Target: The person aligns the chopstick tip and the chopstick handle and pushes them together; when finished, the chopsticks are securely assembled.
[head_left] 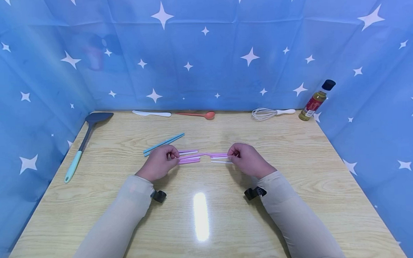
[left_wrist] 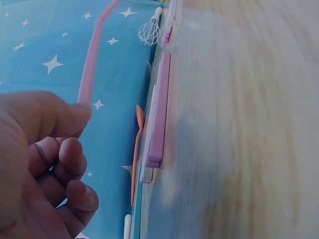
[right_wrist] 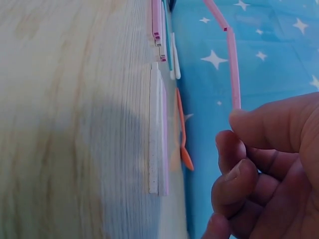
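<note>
My left hand (head_left: 161, 161) pinches one end of a slim pink stick (left_wrist: 89, 69) between thumb and forefinger. The other end is pinched by my right hand (head_left: 248, 160). Between the hands, the stick bends at a joint, where a darker pink end face shows in the right wrist view. It is raised above the table. Below it lie short pink and white sticks in two groups: a left group (head_left: 190, 160), partly hidden by my left hand, and a right group (right_wrist: 154, 129) under my right fingers. Two blue sticks (head_left: 164, 144) lie just behind my left hand.
Along the back edge lie a white knife (head_left: 153, 113), an orange spoon (head_left: 208, 115) and a white-handled whisk (head_left: 265, 113). A bottle (head_left: 313, 104) with a black cap stands at the back right. A dark turner (head_left: 86, 137) with a mint handle lies at the left edge.
</note>
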`<state>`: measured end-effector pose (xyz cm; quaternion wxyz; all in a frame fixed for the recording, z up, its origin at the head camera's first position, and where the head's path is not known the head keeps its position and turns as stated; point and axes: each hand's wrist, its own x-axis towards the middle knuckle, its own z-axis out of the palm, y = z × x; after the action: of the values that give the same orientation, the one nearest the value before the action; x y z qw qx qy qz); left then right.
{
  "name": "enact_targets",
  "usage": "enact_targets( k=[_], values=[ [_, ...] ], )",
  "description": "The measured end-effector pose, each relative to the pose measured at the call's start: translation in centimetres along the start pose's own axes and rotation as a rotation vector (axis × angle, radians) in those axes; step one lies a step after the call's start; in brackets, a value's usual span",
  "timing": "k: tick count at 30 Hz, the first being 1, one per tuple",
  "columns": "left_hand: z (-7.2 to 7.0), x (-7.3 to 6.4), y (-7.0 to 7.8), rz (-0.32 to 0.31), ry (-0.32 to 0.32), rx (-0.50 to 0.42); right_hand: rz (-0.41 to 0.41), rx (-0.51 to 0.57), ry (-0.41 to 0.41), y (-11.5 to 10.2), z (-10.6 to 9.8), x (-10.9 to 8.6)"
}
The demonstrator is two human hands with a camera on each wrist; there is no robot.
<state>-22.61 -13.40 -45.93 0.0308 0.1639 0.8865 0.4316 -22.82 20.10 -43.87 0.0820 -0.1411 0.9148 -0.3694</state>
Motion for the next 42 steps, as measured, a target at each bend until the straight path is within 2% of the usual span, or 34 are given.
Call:
enact_targets(
  k=[10, 24, 30, 42],
  values=[
    [-0.1, 0.1, -0.4, 0.003, -0.024, -0.089, -0.022, 0.015, -0.033, 0.2, -0.3, -0.2],
    [-0.2, 0.0, -0.2, 0.022, -0.030, -0.083, -0.023, -0.026, -0.064, 0.0, -0.7, -0.2],
    [-0.2, -0.1, -0.2, 0.007, -0.062, -0.074, -0.011, -0.030, -0.077, -0.1, -0.9, -0.4],
    [-0.2, 0.1, -0.7, -0.040, -0.081, -0.134, -0.002, 0.007, -0.081, -0.1, -1.2, -0.5]
  ],
)
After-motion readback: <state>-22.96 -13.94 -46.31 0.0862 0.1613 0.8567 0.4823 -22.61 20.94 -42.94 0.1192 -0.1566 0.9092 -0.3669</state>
